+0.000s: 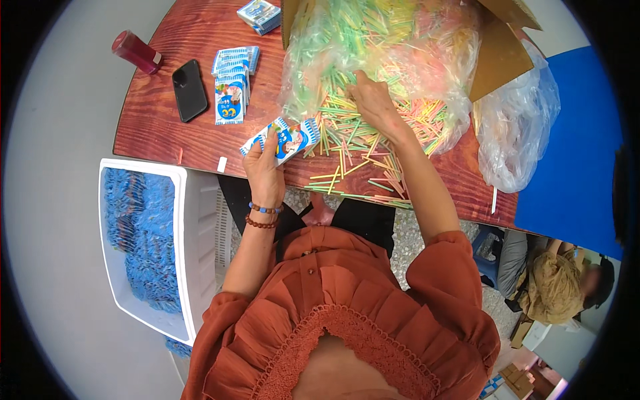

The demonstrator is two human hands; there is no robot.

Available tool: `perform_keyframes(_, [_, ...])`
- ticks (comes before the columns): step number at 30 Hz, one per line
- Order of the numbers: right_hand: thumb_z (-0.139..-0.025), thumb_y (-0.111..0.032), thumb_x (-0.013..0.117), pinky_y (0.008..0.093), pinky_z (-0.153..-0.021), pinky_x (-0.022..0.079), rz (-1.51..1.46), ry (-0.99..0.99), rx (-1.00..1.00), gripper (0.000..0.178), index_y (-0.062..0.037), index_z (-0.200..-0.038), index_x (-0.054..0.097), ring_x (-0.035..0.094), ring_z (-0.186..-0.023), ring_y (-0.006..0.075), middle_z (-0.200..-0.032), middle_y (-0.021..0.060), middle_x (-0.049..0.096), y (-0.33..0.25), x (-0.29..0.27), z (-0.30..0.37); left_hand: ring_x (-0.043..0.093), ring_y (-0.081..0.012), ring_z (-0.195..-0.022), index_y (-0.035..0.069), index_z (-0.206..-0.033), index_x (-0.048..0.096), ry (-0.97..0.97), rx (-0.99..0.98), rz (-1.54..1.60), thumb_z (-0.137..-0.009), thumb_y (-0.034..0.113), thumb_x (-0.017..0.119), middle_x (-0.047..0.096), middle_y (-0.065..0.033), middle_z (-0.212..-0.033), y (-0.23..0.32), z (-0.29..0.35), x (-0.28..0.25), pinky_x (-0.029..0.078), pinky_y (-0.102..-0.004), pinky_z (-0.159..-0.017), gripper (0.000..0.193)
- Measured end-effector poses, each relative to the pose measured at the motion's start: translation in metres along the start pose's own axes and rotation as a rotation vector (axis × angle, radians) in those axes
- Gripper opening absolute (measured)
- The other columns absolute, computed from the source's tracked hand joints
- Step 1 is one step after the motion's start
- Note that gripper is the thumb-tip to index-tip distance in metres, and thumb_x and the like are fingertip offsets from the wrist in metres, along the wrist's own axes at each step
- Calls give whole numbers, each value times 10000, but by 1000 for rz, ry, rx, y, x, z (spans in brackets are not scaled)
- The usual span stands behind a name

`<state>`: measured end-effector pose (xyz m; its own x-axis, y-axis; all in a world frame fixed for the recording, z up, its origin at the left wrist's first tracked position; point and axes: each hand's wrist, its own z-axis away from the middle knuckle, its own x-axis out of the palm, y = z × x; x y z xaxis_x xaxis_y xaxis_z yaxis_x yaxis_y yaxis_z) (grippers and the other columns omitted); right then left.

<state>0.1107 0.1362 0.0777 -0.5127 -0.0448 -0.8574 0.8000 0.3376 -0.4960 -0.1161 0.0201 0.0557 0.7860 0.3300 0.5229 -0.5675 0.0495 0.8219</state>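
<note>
My left hand (265,167) is closed on small blue-and-white packets (293,140), thumb on top, just above the table's near edge. My right hand (373,100) reaches over a heap of thin pastel sticks (347,133) in green, yellow and pink. Its fingers are curled down at the sticks, and whatever they grip is hidden. The heap spills from a large clear plastic bag (427,73) lying in an opened cardboard box (503,63). Left of the bag, more such packets (231,100) lie in an overlapping row on the table.
A stack of packets (259,15), a black phone (190,91) and a red bottle (137,52) lie on the wooden table (150,127). A white crate (183,253) of blue pieces stands at left. A crumpled plastic bag (517,127) hangs at right; another person (557,283) sits beyond.
</note>
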Motion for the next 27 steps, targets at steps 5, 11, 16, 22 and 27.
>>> perform_keyframes(5, [-983, -117, 410, 412, -808, 483, -593, 154, 107, 149, 8, -1026, 478, 629, -878, 292, -839, 119, 647, 10, -32, 6, 666, -156, -857, 21, -1033, 668, -14, -2, -9, -973, 222, 567, 697, -75, -982, -10, 3, 22, 555, -369, -767, 232])
perform_keyframes(11, [-1004, -91, 426, 506, -965, 496, -1756, 369, 238, 103, -2, -1030, 471, 599, -918, 257, -944, 113, 559, 11, -45, 5, 647, -98, -782, 2, -961, 663, -30, -59, 47, -953, 142, 597, 681, -42, -908, -9, -3, 61, 559, -272, -692, 155])
perform_keyframes(16, [-1008, -86, 415, 529, -1031, 436, -1982, 445, 80, 109, 5, -1039, 465, 582, -973, 254, -948, 107, 555, -22, -60, 20, 640, -96, -719, 18, -885, 655, -20, -70, 80, -955, 192, 603, 670, -30, -839, -24, -11, 92, 566, -265, -663, 194])
perform_keyframes(22, [-1014, -92, 412, 501, -1013, 453, -1869, 525, 33, 104, -20, -1058, 473, 610, -962, 256, -931, 87, 565, -51, -69, 30, 586, -60, -656, 24, -861, 653, 30, -29, 84, -961, 201, 600, 649, -7, -794, -19, -6, 115, 496, -234, -575, 210])
perform_keyframes(27, [-1019, -117, 416, 446, -949, 477, -1807, 531, 61, 128, -22, -1085, 473, 614, -1031, 288, -950, 91, 584, -63, -60, 34, 563, -40, -669, 23, -865, 660, 29, 46, 111, -968, 185, 589, 656, -6, -815, -17, -6, 114, 463, -212, -589, 205])
